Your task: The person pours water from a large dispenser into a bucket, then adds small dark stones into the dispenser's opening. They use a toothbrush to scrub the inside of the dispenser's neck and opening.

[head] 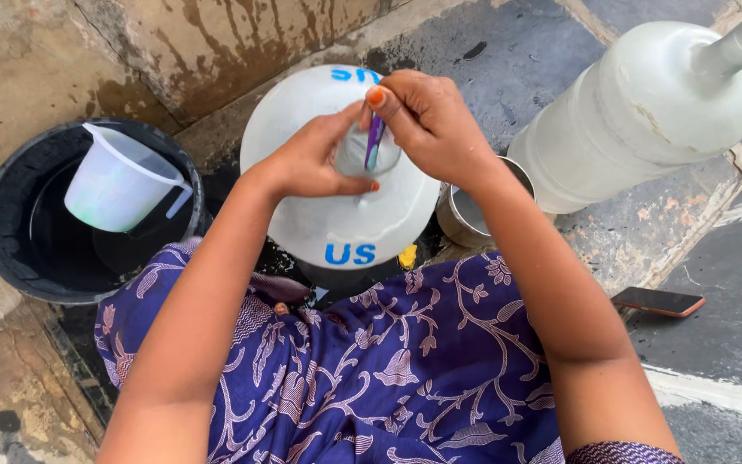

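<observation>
The left hand (315, 163) wraps around a small clear glass (367, 155). Its fingers (349, 185) curl shut around the side of the glass and hold it tight. The glass is see-through and round, and it sits up in the air above a big white plastic lid (337, 223).

The right hand (431, 120) comes over the top of the glass. Its fingers (384, 103) are pinched shut on a thin purple stick-like thing (374, 142) that pokes down into the glass. I cannot tell just what the purple thing is. The nails on both hands are painted orange.

The white lid is round and smooth, with blue letters on it. It rests on something dark below, just past the person's knees. The person wears a purple cloth (388, 361) with pale flowers and curly vines.

To the left stands a round black bucket (10, 232) with dark water in it. A white plastic jug (118, 180) with a handle leans inside the bucket. To the right lies a big cloudy plastic water bottle (646, 112), tipped on its side. Between the lid and the bottle sits a small shiny metal cup (465, 215). A flat dark phone (656, 302) lies on the grey stone floor (714, 258). The wall (216, 43) behind is rough, brown and stained.
</observation>
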